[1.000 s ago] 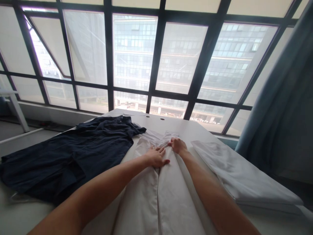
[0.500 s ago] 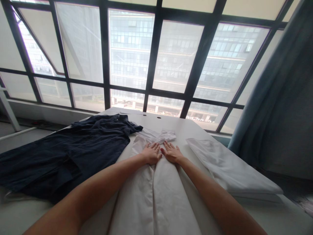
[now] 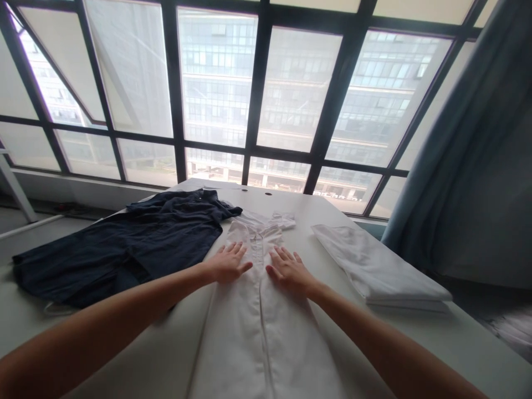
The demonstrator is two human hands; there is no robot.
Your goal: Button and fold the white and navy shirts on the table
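A long white garment [image 3: 243,332], which looks like a button-front shirt or dress, lies stretched towards me on the white table [image 3: 166,349]. Its collar end points at the window and a seam or placket runs down its middle. My left hand [image 3: 228,262] rests flat on the left side of its upper part, fingers spread. On the right side my right hand [image 3: 287,270] lies palm down, its fingers also stretched out. Neither hand grips the cloth. Just beyond the collar lies more crumpled white fabric [image 3: 286,220].
A dark navy garment [image 3: 137,244] is spread on the table's left side. Folded white cloth [image 3: 378,271] lies to the right. Behind the table stands a black-framed window [image 3: 251,111], and a blue-grey curtain [image 3: 453,149] hangs at the right.
My hands have moved apart, from close together near the collar to either side of the placket, and slightly nearer to me. The collar and placket now show. The view has shifted slightly.
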